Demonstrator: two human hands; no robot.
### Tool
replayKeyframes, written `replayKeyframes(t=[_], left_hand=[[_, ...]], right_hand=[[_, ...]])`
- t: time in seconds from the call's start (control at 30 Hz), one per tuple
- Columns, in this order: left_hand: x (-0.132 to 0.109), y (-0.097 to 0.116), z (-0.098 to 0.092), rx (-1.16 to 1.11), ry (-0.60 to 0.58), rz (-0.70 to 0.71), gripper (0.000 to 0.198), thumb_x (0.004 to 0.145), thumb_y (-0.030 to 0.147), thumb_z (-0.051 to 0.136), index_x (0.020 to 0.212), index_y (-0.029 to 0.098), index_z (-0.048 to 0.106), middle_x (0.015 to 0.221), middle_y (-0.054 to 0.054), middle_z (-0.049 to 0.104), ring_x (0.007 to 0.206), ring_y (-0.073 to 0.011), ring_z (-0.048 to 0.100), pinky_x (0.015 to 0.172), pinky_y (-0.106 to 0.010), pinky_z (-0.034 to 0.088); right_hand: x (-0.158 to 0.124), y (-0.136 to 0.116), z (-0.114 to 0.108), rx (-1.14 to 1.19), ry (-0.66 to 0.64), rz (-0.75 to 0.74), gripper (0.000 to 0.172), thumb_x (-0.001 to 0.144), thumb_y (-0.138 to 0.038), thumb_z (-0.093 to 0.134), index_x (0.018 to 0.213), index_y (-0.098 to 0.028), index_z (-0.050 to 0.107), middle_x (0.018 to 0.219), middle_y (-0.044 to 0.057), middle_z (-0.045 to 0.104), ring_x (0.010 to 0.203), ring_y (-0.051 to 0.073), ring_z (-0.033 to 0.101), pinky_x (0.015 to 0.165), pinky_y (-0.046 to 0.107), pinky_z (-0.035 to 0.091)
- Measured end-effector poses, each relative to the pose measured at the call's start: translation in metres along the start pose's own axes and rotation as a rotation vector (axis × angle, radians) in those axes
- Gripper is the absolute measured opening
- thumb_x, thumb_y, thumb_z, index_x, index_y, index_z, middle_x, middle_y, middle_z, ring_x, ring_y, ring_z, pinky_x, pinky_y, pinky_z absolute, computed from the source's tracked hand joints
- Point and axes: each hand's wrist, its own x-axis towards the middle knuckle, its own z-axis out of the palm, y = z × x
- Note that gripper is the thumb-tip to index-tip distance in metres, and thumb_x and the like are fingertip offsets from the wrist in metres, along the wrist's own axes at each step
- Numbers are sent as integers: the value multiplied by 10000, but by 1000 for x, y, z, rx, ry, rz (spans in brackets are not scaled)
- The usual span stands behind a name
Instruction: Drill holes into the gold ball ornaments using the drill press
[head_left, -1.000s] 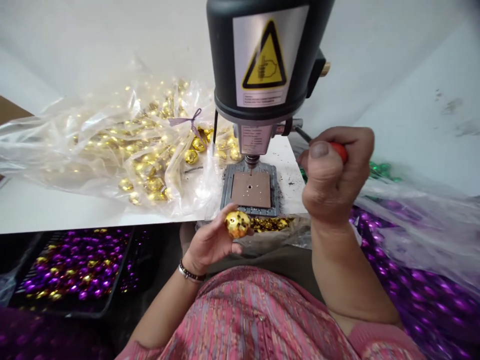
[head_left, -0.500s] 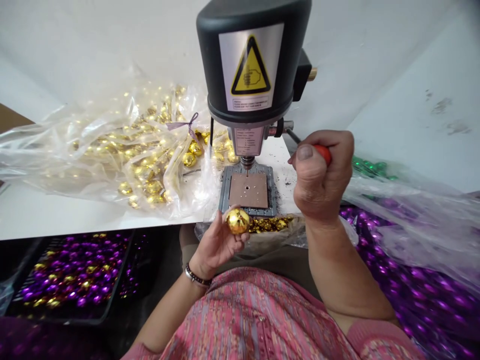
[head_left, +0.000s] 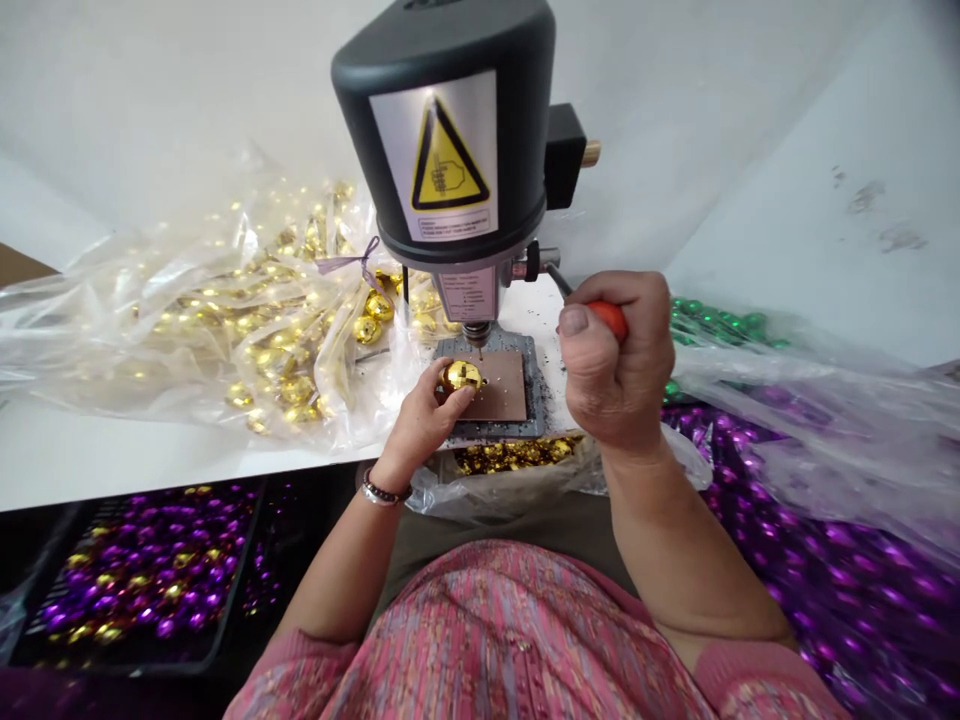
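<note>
A shiny gold ball [head_left: 464, 376] is gripped between the thumb and fingers of my left hand [head_left: 429, 412]. It is over the brown board [head_left: 504, 388] on the base of a small dark drill press [head_left: 450, 130], just below the drill bit [head_left: 480, 352]. Whether the ball touches the board I cannot tell. My right hand [head_left: 621, 360] is wrapped round the red-knobbed feed lever [head_left: 609, 318] at the press's right side.
Clear plastic bags of gold balls [head_left: 277, 310] lie left on the white table [head_left: 67, 450]. An open bag of gold pieces [head_left: 517, 456] hangs below the table edge. A black crate [head_left: 210, 650] holds purple and gold balls. Green balls [head_left: 720, 322] and purple balls [head_left: 795, 540] are at right.
My left hand has carried the gold ball forward from in front of the table edge to beneath the drill bit. My right hand stays on the lever. The view has shifted slightly.
</note>
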Motion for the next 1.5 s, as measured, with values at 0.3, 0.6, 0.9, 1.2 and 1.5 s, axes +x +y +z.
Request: replayKeyframes(t=[0.3, 0.6, 0.9, 1.2, 1.5], left_hand=[[15, 9, 7, 224, -49, 88, 513, 829, 322, 682, 1312, 180, 582, 1097, -81, 717, 941, -216, 672, 859, -322, 516], [29, 7, 15, 260, -75, 261, 458, 773, 242, 735, 1218, 167, 656, 1206, -104, 676, 1043, -227, 633, 942, -351, 501], [33, 0, 21, -9, -126, 137, 593, 729, 229, 765, 1304, 162, 637, 1079, -44, 724, 862, -156, 632, 786, -261, 503], [32, 0, 20, 55, -106, 94, 621, 707, 204, 780, 1309, 139, 641, 1093, -70, 734, 940, -206, 654, 888, -318, 505], [31, -3, 22, 37, -103, 133, 586, 710, 205, 781, 1278, 149, 645, 1177, -88, 722, 1069, -247, 655, 978, -361, 487]], right_hand=[[-1, 0, -4, 2, -27, 6, 158, 953, -396, 475, 920, -252, 530, 802, -49, 580, 656, 53, 545, 641, 221, 502], [-2, 1, -5, 9, -37, -16, 133, 951, -362, 492, 934, -238, 537, 792, -63, 583, 627, 34, 519, 621, 199, 490], [-6, 1, -6, -47, -50, -26, 67, 943, -279, 505, 904, -234, 536, 773, -54, 590, 695, 56, 561, 676, 222, 491], [-21, 9, 2, -50, 21, -43, 61, 933, -251, 495, 928, -244, 555, 777, -48, 577, 686, 74, 546, 662, 236, 488], [-43, 32, 13, 19, 91, -62, 191, 908, -185, 487, 1077, -242, 556, 891, -25, 600, 793, 92, 630, 733, 275, 526]])
